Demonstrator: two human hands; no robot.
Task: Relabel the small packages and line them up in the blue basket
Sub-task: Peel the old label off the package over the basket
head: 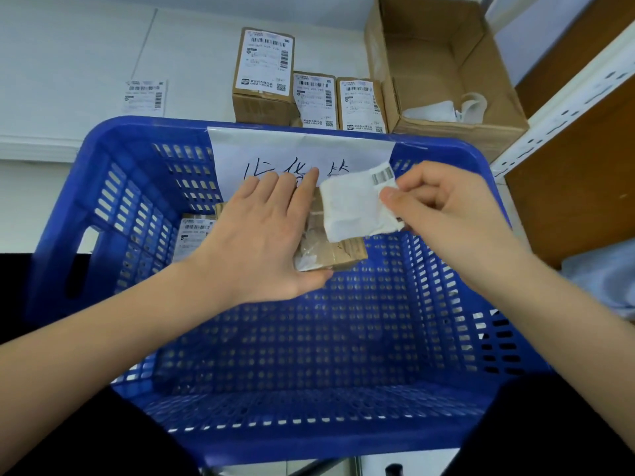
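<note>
Early in the relabelling: one package lined up, one in hand, three waiting.

We work over the blue basket (446, 304), where only one labelled package (192, 235) lies on the floor, just left of our left hand (254, 242). That hand holds a small brown package (330, 249), its fingers straight across the top and thumb under the near edge. Our right hand (446, 214) pinches a white label (357, 207) between thumb and curled fingers, the sheet lifted over the package's right side; we cannot tell whether it is peeling off or going on. Beyond our fingertips, three labelled boxes (312, 97) stand outside the basket, so we judge most of the lining up remains.
</note>
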